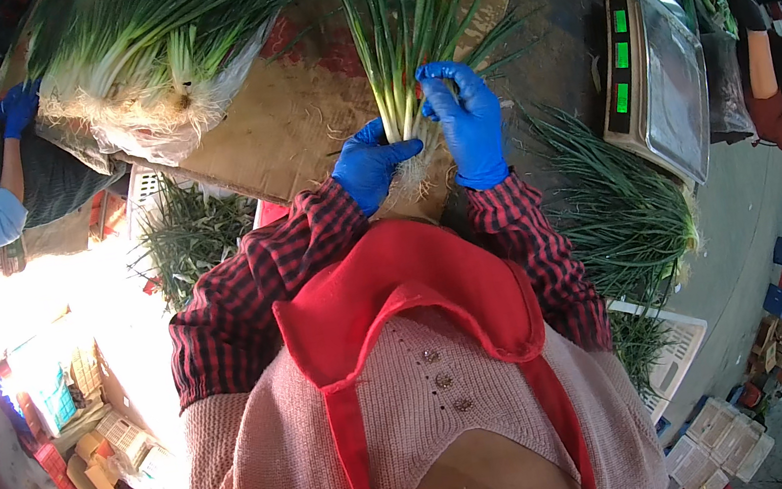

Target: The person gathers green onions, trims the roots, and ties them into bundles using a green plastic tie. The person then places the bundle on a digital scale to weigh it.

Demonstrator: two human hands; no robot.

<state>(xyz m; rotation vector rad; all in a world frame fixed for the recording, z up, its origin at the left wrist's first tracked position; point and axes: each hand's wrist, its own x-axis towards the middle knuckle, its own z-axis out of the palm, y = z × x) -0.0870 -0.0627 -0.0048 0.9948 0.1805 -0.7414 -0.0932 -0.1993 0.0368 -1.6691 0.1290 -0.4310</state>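
Observation:
My left hand (375,163), in a blue rubber glove, is closed around the white root ends of a bunch of green onions (398,91), thumb across the front. The leaves fan out away from me over the table. My right hand (466,112), gloved the same way, is at the right side of the stalks with its fingers curled; whether it pinches a stalk cannot be told. Pale stringy roots hang below my left thumb. A large heap of green onions (131,78) lies on plastic at the upper left, roots towards me. More green onions (611,196) lie to the right.
Cardboard (297,122) covers part of the table. A scale (670,81) with green displays stands at the right. Leafy trimmings (191,229) fill a crate at the left; another white crate (672,347) is at the lower right. Other people work at far left and far right, one blue-gloved hand at the heap.

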